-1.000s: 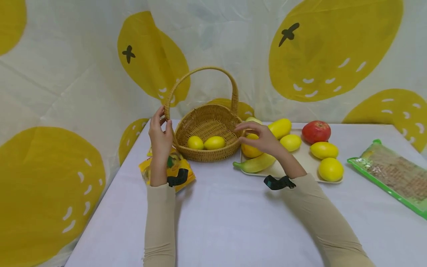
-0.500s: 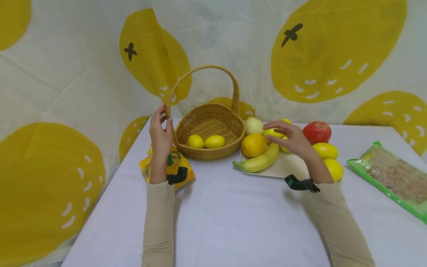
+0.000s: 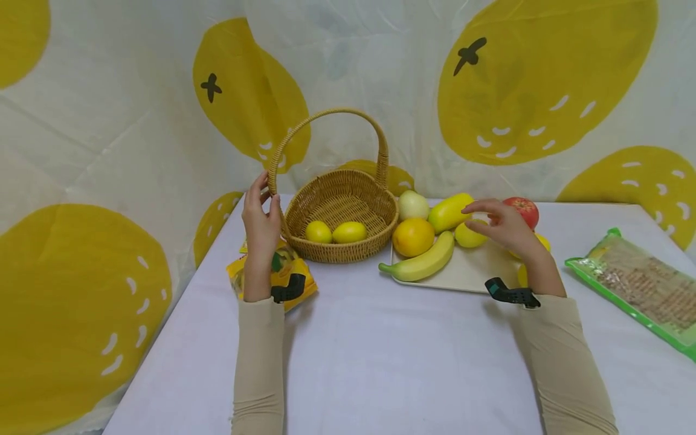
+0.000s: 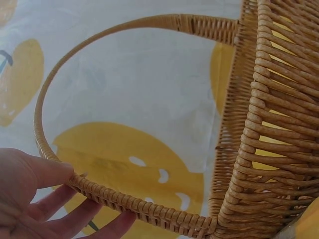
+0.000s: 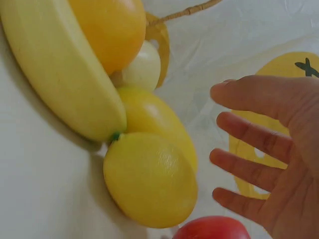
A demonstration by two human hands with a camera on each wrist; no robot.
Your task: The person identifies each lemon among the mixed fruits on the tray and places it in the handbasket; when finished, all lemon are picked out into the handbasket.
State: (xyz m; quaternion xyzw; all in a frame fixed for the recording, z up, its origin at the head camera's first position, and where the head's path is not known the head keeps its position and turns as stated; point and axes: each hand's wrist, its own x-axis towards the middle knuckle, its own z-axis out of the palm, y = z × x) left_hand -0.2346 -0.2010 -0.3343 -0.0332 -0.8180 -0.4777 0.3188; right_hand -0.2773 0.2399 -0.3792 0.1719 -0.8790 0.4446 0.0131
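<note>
Already, across the surface (image 3: 402,362), the right hand (image 3: 508,228) has been moved off from the basket's side and out over the tray (image 3: 486,266). The basket (image 3: 348,254) has been left where it was, two lemons (image 3: 350,232) inside, its handle (image 4: 144,205) still gripped by the left hand (image 3: 263,217), thumb and fingers curled round. Nothing is held by the right hand: fingers bent, spread, near the pale lemon (image 3: 469,235) on the tray, just beside the banana (image 3: 421,263); no contact shown in the right wrist view. So the work seems to have been shifted from basket to tray.

Bag (image 3: 641,284) cut off at right, print unreadable. Packet (image 3: 296,272) part-covered by the left wrist. Red fruit (image 3: 526,210) part-hidden by the right hand; two yellow fruits (image 3: 522,276) mostly blocked by the right wrist, kind unclear.
</note>
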